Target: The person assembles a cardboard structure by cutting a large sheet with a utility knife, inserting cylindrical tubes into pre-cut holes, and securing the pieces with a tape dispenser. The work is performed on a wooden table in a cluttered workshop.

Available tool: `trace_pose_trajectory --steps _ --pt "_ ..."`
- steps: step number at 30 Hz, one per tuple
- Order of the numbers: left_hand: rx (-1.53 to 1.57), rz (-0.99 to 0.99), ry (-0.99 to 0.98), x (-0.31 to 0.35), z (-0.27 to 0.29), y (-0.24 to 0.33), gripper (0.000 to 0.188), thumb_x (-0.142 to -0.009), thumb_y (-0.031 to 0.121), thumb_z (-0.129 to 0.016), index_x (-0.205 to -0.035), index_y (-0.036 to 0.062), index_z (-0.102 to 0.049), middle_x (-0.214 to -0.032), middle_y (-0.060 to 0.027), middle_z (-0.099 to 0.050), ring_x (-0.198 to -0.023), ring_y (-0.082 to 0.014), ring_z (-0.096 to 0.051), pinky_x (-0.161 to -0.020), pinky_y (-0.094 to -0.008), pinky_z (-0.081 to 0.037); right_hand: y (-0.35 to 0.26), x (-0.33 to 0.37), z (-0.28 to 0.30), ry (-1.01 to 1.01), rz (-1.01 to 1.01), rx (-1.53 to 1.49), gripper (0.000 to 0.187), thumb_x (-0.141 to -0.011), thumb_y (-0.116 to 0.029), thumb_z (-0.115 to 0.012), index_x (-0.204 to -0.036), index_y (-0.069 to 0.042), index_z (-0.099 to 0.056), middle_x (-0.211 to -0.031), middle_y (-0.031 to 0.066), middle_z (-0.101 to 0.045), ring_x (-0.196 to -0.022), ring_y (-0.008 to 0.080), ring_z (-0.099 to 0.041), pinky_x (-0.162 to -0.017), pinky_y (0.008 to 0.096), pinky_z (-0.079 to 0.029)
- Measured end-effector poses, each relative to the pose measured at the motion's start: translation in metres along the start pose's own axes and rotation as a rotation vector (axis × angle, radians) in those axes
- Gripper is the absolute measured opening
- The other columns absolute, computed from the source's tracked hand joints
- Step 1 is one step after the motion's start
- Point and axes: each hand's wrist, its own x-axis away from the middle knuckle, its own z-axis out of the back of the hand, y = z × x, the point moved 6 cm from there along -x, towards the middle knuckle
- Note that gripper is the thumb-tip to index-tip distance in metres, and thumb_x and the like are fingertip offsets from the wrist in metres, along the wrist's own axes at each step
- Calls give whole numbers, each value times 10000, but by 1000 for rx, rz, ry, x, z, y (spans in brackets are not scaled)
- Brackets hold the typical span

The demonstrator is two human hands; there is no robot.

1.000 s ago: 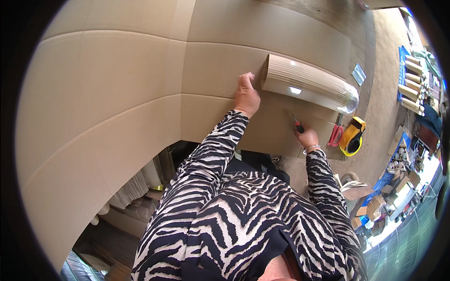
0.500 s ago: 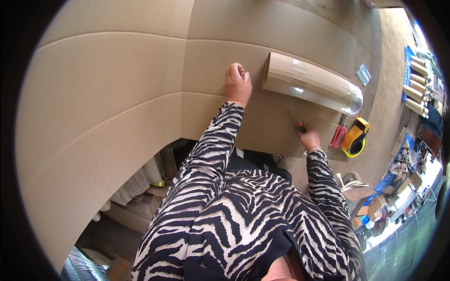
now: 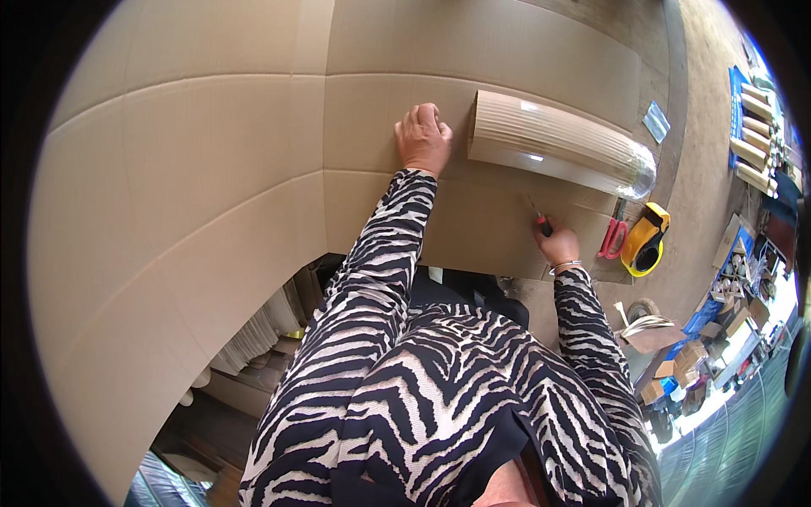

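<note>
My left hand [image 3: 422,139] rests on the large flat cardboard sheet [image 3: 380,122] with its fingers curled closed. Whether anything sits inside that grip is hidden. To its right lies a rolled tube of ribbed cardboard [image 3: 557,135], wrapped in clear film that bunches at the far right end. Lower right, my right hand [image 3: 560,247] is closed round a red-and-black handled tool [image 3: 543,226]. A thin metal shaft points from it up and left over the cardboard; I cannot tell whether it is a blade.
Red-handled scissors [image 3: 613,238] and a yellow tape dispenser [image 3: 647,241] lie right of my right hand. A small clear plastic piece [image 3: 655,122] is beyond the tube. Stacked cardboard [image 3: 253,334] stands below the sheet's left part. Several tubes [image 3: 752,139] lie far right.
My left hand has shifted slightly up and left, its fingers now curled with the knuckles showing. The right hand keeps its hold on the tool almost in place. The view has shifted a little.
</note>
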Motion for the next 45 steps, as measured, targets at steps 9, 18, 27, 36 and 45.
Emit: trace_pose_trajectory --steps 9,18,27,36,45 --pt "15 -29 -48 -5 4 1 339 -722 135 -681 -999 152 -486 -930 -36 -542 -933 -260 -559 -836 -451 -406 -2 2 1 4 5 -8 376 -842 -467 -639 -1032 -145 -672 -864 222 -684 -843 431 -655 -712 509 -520" --pt "6 -51 -49 -10 4 1 290 -735 124 -664 -970 148 -495 -869 -23 -557 -890 -250 -575 -817 -432 -410 -4 2 2 42 32 -12 366 -832 -452 -656 -1016 -136 -679 -847 215 -685 -836 427 -658 -711 501 -525" --pt "-14 -60 -61 -14 0 0 317 -729 133 -662 -996 152 -493 -902 -33 -552 -923 -252 -570 -831 -436 -405 -7 3 4 38 17 -42 355 -819 -436 -658 -1022 -146 -680 -889 204 -691 -865 416 -660 -735 498 -529" --pt "-20 -76 -65 -34 -1 7 366 -721 131 -668 -1032 145 -476 -933 -46 -551 -942 -263 -567 -844 -443 -405 -8 4 7 37 -23 -5 358 -835 -458 -649 -1021 -154 -686 -880 209 -690 -862 420 -661 -732 498 -532" --pt "-33 -94 -106 -57 -7 11 425 -698 139 -674 -1065 129 -460 -985 -69 -539 -969 -277 -556 -831 -448 -407 -11 6 10 40 -29 -14 352 -828 -461 -650 -985 -148 -688 -870 200 -691 -845 416 -661 -727 502 -532"
